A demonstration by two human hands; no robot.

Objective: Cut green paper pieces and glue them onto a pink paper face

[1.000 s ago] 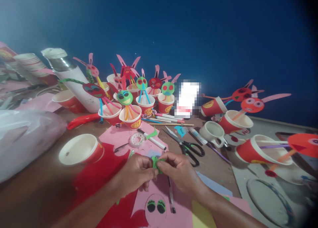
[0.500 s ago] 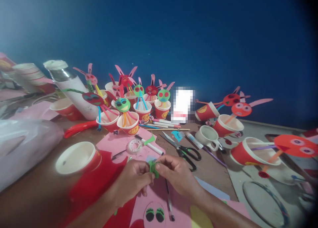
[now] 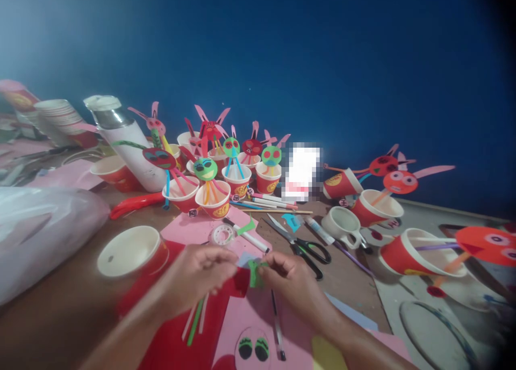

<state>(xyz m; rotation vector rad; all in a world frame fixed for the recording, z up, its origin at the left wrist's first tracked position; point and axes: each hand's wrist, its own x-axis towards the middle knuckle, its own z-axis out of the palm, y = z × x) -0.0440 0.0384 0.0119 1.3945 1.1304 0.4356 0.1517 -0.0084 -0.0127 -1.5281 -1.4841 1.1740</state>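
Note:
My right hand [image 3: 292,281] pinches a small green paper piece [image 3: 253,274] between thumb and fingers, over the pink paper [image 3: 245,311]. My left hand [image 3: 197,277] is just left of it, apart from the piece, its fingers stretched out and slightly blurred; nothing shows in them. Below the hands lies a pink oval cutout [image 3: 253,359] with two black eyes and green lashes. A pen [image 3: 277,324] rests beside the cutout. Green and white strips [image 3: 195,323] lie on the red paper [image 3: 173,343] under my left forearm.
Black-handled scissors [image 3: 300,247], a tape roll [image 3: 223,234], a marker [image 3: 252,239] and a glue tube [image 3: 321,231] lie ahead. Paper-cup figures [image 3: 215,201] stand behind, alongside a white flask [image 3: 137,152]. A mug [image 3: 342,225] is right; an open cup [image 3: 129,252] and plastic bag [image 3: 44,241] are left.
My left hand has let go of the green paper piece and drawn back to the left, its fingers straightening. My right hand keeps the piece. The view has shifted slightly.

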